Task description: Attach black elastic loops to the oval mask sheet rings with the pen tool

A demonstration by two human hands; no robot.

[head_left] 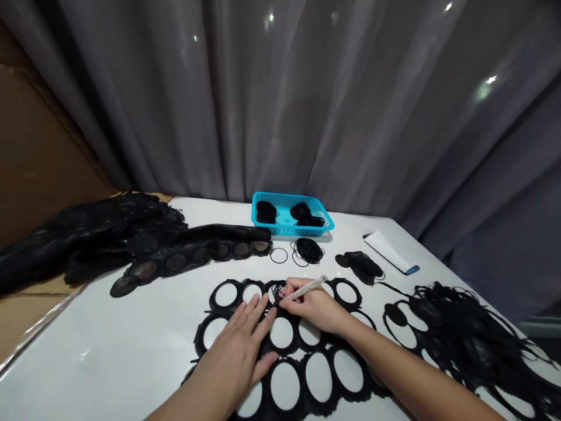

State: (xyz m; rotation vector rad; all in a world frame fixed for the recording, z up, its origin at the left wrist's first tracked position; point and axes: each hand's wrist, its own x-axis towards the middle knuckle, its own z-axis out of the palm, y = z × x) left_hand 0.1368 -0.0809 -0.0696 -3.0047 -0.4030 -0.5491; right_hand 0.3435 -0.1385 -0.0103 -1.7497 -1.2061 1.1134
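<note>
A black sheet with rows of round holes point(304, 365) lies flat on the white table. My left hand point(239, 345) rests on its left part, fingers spread and pointing forward. My right hand point(315, 304) is closed around a pale, flat pen-like tool point(307, 287), with its tip low at the sheet's back row. Thin black loops point(277, 291) show by the right fingertips, over one hole. Beyond the hands lie a single thin ring point(279, 255) and a tangled bundle of black rings point(309, 250).
A blue basket point(287, 230) holding black bundles stands at the back. Rolled black material point(193, 251) lies left; black scraps point(477, 345) are heaped right. Also on the right are a black mesh piece point(363, 266) and a white packet point(390, 251). A grey curtain point(272, 99) hangs behind.
</note>
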